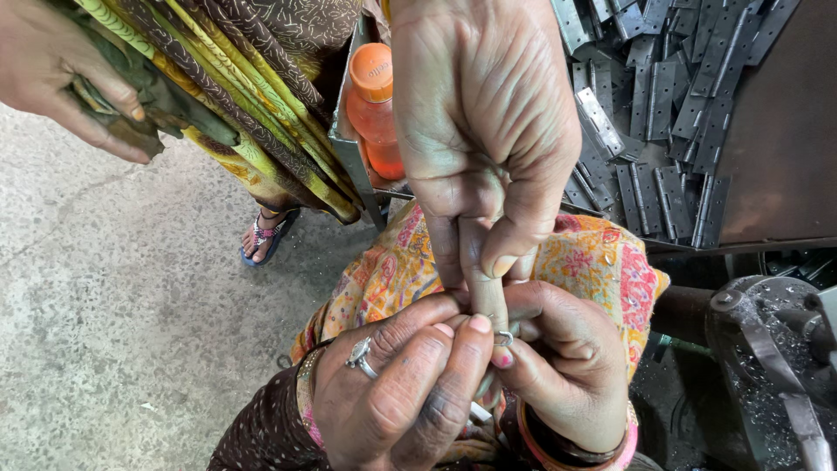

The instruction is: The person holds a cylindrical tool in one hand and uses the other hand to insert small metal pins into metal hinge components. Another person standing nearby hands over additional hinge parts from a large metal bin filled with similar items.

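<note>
Another person's hand [484, 122] reaches down from the top with its fingers pointing at me. My left hand [384, 388], with a silver ring on one finger, pinches that person's extended finger [485, 288] from the left. My right hand [567, 362], with bangles on its wrist, closes in from the right. Its thumb and fingers press on a small metal ring [504, 337] at the tip of that finger. Both my hands meet over my lap, which is covered in floral cloth [602, 262].
The other person's second hand [61, 74] grips striped fabric at the top left, and a sandalled foot [266, 235] stands on the concrete floor. An orange bottle [375, 105] sits in a metal tray. Several metal hinges [663, 113] lie piled at the top right, and a dark machine [767, 366] stands at the lower right.
</note>
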